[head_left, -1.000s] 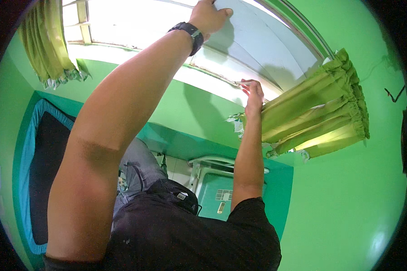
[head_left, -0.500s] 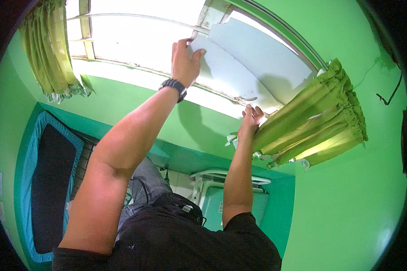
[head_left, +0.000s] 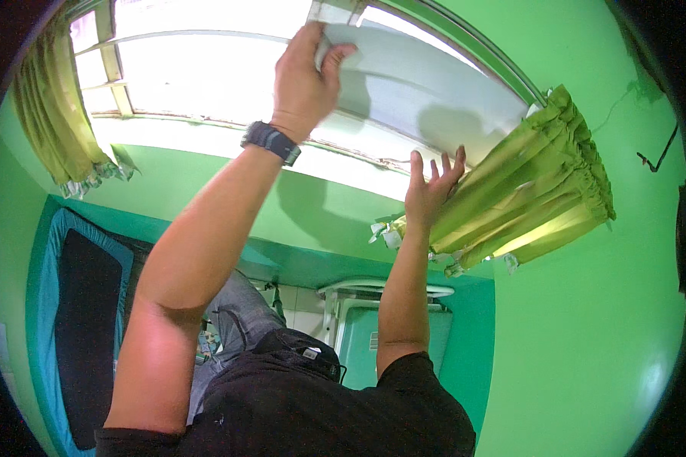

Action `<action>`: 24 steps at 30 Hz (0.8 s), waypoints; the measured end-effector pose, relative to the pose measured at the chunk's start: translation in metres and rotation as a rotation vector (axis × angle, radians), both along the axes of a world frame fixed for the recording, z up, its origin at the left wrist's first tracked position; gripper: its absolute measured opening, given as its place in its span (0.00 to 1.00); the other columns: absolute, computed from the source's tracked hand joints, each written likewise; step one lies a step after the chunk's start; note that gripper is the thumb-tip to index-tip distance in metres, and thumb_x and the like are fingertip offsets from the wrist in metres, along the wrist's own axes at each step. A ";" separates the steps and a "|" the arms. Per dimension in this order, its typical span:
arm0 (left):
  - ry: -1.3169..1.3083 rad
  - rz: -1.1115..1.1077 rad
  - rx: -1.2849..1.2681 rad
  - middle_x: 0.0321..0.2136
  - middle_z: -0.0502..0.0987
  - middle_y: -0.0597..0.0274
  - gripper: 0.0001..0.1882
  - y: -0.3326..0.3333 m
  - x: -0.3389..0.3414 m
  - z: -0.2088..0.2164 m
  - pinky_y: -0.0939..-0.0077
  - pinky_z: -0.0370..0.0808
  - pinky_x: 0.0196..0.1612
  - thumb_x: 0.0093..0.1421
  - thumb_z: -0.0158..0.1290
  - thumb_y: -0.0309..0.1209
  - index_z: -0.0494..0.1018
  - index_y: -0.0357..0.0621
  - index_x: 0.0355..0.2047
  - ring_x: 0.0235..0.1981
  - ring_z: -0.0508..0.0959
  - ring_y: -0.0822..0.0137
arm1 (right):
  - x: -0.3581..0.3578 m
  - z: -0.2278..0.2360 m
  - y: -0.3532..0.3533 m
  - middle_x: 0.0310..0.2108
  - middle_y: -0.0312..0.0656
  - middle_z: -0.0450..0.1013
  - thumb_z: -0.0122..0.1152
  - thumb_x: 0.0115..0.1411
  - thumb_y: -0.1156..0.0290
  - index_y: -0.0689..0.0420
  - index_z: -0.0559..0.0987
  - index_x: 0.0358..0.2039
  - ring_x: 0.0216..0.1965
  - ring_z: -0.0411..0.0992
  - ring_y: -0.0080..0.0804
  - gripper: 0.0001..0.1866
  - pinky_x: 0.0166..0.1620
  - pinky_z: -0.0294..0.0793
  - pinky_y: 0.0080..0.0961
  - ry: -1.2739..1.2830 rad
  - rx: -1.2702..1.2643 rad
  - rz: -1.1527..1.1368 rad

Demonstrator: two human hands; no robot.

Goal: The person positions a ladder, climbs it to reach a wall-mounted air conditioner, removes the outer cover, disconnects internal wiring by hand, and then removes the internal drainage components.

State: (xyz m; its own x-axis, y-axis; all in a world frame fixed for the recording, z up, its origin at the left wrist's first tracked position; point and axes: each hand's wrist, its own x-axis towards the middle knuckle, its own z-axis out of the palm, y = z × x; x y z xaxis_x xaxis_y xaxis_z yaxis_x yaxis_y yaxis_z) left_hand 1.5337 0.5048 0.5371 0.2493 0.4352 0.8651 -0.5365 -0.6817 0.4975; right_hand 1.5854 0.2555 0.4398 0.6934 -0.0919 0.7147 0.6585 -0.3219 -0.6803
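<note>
My left hand (head_left: 306, 84), with a dark watch (head_left: 270, 142) on the wrist, is raised to the window and closed on the left edge of a thin pale grey sheet (head_left: 427, 72). The sheet bows slightly and stretches right across the window's right part. Its lower right part runs behind the curtain. My right hand (head_left: 432, 186) is open below the sheet, fingers spread and pointing up, beside the left edge of the yellow-green curtain (head_left: 526, 186). Whether its fingertips touch the sheet I cannot tell.
A bright window (head_left: 198, 72) with a thin bar across it spans the top. Another green curtain (head_left: 53, 114) hangs at the left. A curtain rail (head_left: 495, 53) runs above. Below are a dark mattress with a blue edge (head_left: 91, 327) and a white-framed green piece of furniture (head_left: 358, 335).
My left hand has moved up and slightly left with the sheet's edge. My right hand has risen and spread its fingers. Two overlapping sheet layers showed before; now the surface looks bowed.
</note>
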 end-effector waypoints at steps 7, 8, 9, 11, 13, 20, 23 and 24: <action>0.101 0.089 0.252 0.38 0.79 0.50 0.11 0.025 -0.009 -0.002 0.60 0.78 0.39 0.65 0.57 0.30 0.71 0.43 0.45 0.37 0.81 0.48 | 0.013 0.012 0.002 0.69 0.59 0.51 0.68 0.59 0.59 0.57 0.49 0.73 0.67 0.58 0.57 0.50 0.65 0.65 0.49 0.096 -0.120 0.027; 0.138 0.105 0.267 0.40 0.79 0.50 0.12 0.026 -0.007 -0.003 0.58 0.78 0.39 0.65 0.57 0.30 0.71 0.43 0.47 0.38 0.81 0.47 | 0.015 0.009 0.002 0.70 0.59 0.50 0.67 0.59 0.59 0.56 0.48 0.73 0.68 0.58 0.57 0.49 0.65 0.65 0.49 0.153 -0.145 0.028; 0.177 0.090 0.277 0.42 0.79 0.51 0.14 0.023 -0.006 -0.002 0.57 0.79 0.40 0.65 0.57 0.29 0.70 0.45 0.49 0.40 0.81 0.47 | 0.013 0.008 0.006 0.71 0.60 0.48 0.66 0.60 0.59 0.56 0.48 0.73 0.69 0.57 0.58 0.49 0.66 0.65 0.51 0.169 -0.179 0.022; 0.181 0.100 0.301 0.43 0.79 0.51 0.14 0.022 -0.004 0.004 0.56 0.79 0.41 0.64 0.57 0.29 0.71 0.45 0.50 0.41 0.81 0.46 | 0.010 0.011 0.003 0.71 0.59 0.48 0.66 0.60 0.58 0.56 0.48 0.73 0.69 0.56 0.58 0.49 0.66 0.63 0.52 0.128 -0.223 -0.034; 0.191 0.095 0.354 0.44 0.80 0.49 0.16 0.020 0.001 0.010 0.57 0.80 0.43 0.64 0.58 0.31 0.72 0.45 0.51 0.42 0.81 0.46 | 0.013 0.010 -0.016 0.71 0.58 0.49 0.66 0.59 0.57 0.56 0.49 0.73 0.69 0.56 0.59 0.48 0.68 0.60 0.53 0.019 -0.372 -0.187; 0.541 0.079 0.297 0.38 0.81 0.43 0.21 0.011 0.025 -0.004 0.54 0.79 0.45 0.62 0.61 0.36 0.73 0.43 0.53 0.39 0.83 0.46 | 0.008 0.013 0.007 0.65 0.61 0.57 0.66 0.59 0.60 0.56 0.56 0.69 0.70 0.52 0.61 0.42 0.68 0.59 0.56 0.107 -0.425 -0.272; 0.606 -0.041 0.170 0.41 0.81 0.46 0.21 0.000 0.011 -0.012 0.56 0.80 0.47 0.61 0.62 0.35 0.72 0.40 0.52 0.42 0.82 0.50 | -0.008 -0.032 0.031 0.60 0.61 0.61 0.65 0.59 0.66 0.56 0.63 0.64 0.66 0.57 0.59 0.34 0.65 0.62 0.55 -0.151 -0.437 -0.210; 0.618 -0.028 0.171 0.41 0.81 0.46 0.21 0.005 0.005 -0.023 0.56 0.80 0.47 0.61 0.62 0.35 0.72 0.40 0.52 0.42 0.82 0.50 | -0.014 -0.048 0.045 0.59 0.60 0.62 0.65 0.59 0.68 0.57 0.66 0.62 0.65 0.58 0.57 0.31 0.64 0.63 0.54 -0.239 -0.478 -0.165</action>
